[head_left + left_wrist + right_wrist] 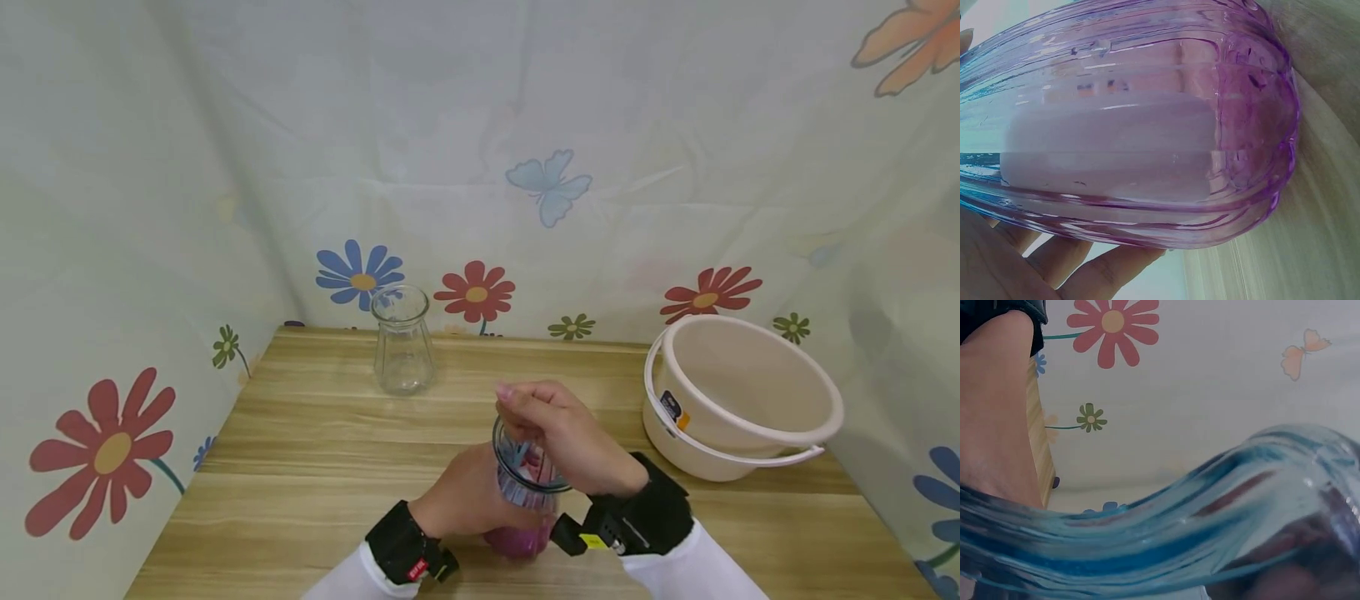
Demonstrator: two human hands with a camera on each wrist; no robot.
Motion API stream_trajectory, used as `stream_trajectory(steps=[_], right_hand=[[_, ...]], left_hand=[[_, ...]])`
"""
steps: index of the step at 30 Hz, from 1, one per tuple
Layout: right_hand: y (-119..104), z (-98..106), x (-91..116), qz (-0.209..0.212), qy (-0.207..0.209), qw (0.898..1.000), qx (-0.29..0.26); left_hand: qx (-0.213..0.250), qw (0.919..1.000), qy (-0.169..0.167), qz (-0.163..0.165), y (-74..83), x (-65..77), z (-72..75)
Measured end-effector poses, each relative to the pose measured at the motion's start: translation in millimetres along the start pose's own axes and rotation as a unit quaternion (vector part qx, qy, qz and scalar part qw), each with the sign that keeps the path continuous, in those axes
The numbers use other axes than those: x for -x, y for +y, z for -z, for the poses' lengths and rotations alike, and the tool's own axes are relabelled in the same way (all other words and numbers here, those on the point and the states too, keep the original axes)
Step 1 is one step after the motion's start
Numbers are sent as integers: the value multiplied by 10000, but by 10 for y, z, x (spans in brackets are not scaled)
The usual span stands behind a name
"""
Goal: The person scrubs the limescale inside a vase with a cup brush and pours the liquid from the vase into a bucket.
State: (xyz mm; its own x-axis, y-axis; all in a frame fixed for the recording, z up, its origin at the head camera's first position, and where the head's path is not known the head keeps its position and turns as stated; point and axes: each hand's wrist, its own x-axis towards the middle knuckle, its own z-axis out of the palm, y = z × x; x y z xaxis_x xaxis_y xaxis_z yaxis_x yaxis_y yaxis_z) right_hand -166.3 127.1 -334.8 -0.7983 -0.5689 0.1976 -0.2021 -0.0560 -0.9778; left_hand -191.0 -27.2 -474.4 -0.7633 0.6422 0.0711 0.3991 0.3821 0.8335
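My left hand (pixel 472 492) wraps round a ribbed glass vase (pixel 1254 137), tinted blue at the mouth and purple at the base. It stands low over the near part of the table, mouth up. Left fingers (pixel 1104 275) curl along its side in the left wrist view. My right hand (pixel 562 425) is at the vase's mouth with its fingers bent over and partly inside the rim; I cannot tell what they hold. A pale block-like shape (pixel 1110 150) shows through the glass. In the right wrist view the wavy blue rim (pixel 1147 550) fills the lower part.
A clear glass jar (pixel 405 358) stands at the back left of the wooden table (pixel 300 467). Farther right sits a pale pink bucket (pixel 720 450) with its handle lowered toward the near side. Flower-printed cloth (pixel 450 167) hangs behind and at both sides.
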Motion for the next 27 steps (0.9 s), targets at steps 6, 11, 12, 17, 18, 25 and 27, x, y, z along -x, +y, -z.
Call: stream_trajectory(steps=[6,11,12,17,18,25,27], right_hand=[[-68,22,38,96,147,9998,-116],[-195,70,85,565,53,9981,-236],[-221,81,94,673,20,9974,-245],[-310,122,133,955,-83,9951,-260],[-314,127,138,980,-80,9948,-273],[-238,112,125,1110,107,9935,-212],[-197,102,112,1065,173,9940,-152]], left_hand=[[123,9999,-17,106,11,7,4],[247,9993,-51,292,9,7,10],[286,9991,-49,322,8,7,12],[385,9987,-28,347,-2,13,13],[383,9987,-22,345,-5,13,12],[367,9989,-4,291,-6,16,-1],[339,9991,-8,256,-9,10,-3]])
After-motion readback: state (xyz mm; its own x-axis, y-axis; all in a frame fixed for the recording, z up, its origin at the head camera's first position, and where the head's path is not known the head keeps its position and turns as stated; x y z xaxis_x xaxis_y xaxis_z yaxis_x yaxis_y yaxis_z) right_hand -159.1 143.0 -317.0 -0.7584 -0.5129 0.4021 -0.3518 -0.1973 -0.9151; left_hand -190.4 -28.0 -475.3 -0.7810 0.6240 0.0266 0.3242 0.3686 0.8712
